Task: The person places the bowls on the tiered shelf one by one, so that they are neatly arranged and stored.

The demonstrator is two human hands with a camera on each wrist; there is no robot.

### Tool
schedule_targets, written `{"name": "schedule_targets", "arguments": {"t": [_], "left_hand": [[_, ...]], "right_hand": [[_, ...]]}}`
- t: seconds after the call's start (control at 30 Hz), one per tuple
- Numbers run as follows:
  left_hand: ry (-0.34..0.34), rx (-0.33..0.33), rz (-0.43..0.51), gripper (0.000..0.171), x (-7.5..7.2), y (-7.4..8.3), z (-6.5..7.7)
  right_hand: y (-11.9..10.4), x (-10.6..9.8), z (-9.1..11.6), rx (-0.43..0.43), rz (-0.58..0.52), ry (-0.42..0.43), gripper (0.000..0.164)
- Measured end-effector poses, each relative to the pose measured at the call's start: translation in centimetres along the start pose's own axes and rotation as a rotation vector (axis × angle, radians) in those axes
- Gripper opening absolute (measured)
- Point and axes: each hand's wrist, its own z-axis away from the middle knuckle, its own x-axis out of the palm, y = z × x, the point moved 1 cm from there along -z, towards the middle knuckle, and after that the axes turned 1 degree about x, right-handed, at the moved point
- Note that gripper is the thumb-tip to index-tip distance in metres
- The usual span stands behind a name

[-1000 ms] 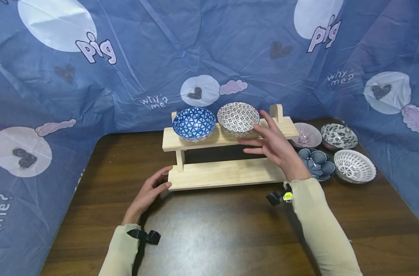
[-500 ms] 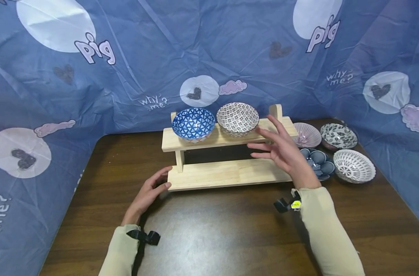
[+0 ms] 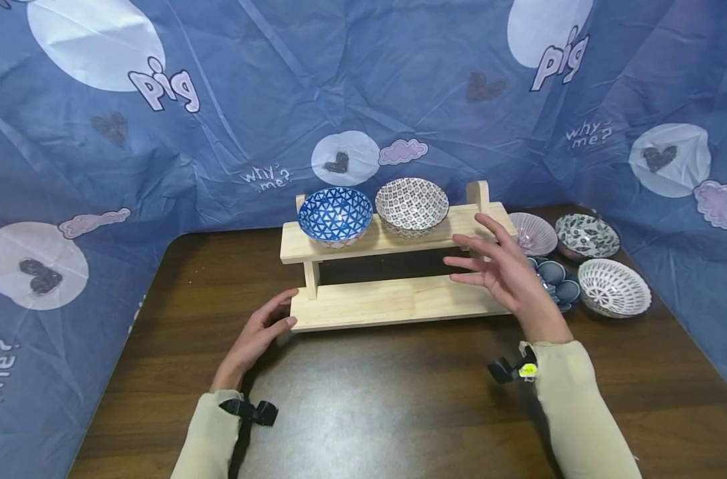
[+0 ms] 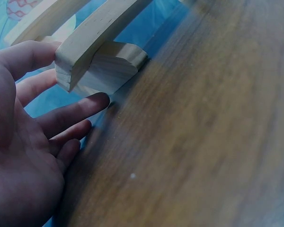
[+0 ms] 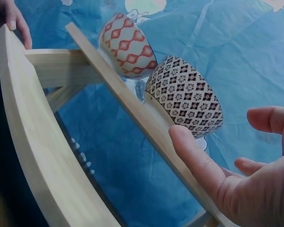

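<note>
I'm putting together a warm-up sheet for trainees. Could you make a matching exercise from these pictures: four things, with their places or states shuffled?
1. Blue triangle-patterned bowl
2. Pink bowl
3. Left hand
4. Right hand

A. On the table, right of the wooden stand
B. Spread open, holding nothing
C. On the upper shelf
D. At the lower shelf's left end

Pairs: 1-C, 2-A, 3-D, 4-B

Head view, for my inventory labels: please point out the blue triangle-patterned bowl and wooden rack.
Blue triangle-patterned bowl (image 3: 336, 215), head view: patterned inside.
Wooden rack (image 3: 393, 301), head view: bare lower shelf.
</note>
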Motion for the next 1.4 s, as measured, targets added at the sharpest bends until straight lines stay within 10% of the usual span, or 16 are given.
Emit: {"name": "schedule_targets", "arguments": {"t": [0.63,1.4], "left_hand": [[-0.004,0.009,-0.001,0.053,0.0,0.1,0.2],[-0.007,-0.005,0.007,0.053,0.1,0.1,0.0]], "right_hand": [[0.9,-2.7,2.4,-0.008,-0.041,-0.030,0.028],[2.4,-6.8,7.2,0.011,-0.097,-0.049,0.029]]}}
